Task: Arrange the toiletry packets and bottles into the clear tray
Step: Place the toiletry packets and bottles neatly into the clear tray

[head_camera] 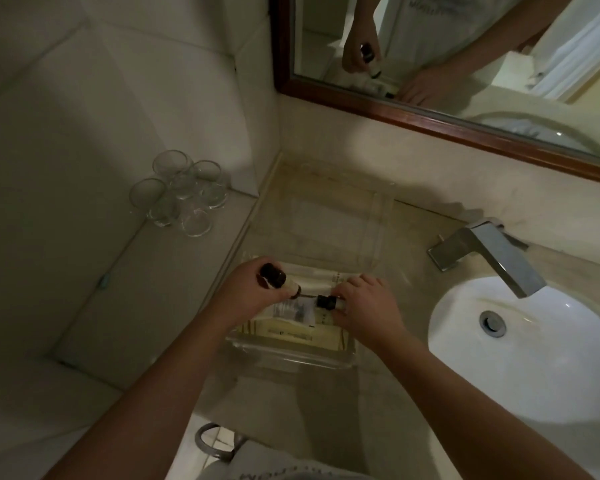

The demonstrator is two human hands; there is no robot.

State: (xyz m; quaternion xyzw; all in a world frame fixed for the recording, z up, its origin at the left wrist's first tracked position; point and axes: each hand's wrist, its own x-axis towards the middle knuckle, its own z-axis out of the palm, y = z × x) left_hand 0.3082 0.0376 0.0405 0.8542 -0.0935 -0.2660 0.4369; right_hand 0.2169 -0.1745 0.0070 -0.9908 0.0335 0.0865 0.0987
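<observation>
Clear tray (291, 356) sat at lower centre of the frame on the desk (413, 292), with flat packets (291, 332) already lying in it. Just above it, the left grip (253, 285) was curled round a dark-capped bottle (274, 276), held tilted with its cap toward the upper left. The right grip (364, 306) pinched a second bottle (329, 302) lying sideways, cap pointing left. The step in hand looked like setting the bottles in with the packets. Next, each would need lowering into free room without shifting them. A second clear container (378, 216) stood just behind. Drinking glasses (181, 195) at upper left, and the faucet (492, 251) and sink (465, 375) at right, were well apart, so nothing seemed to block the way
</observation>
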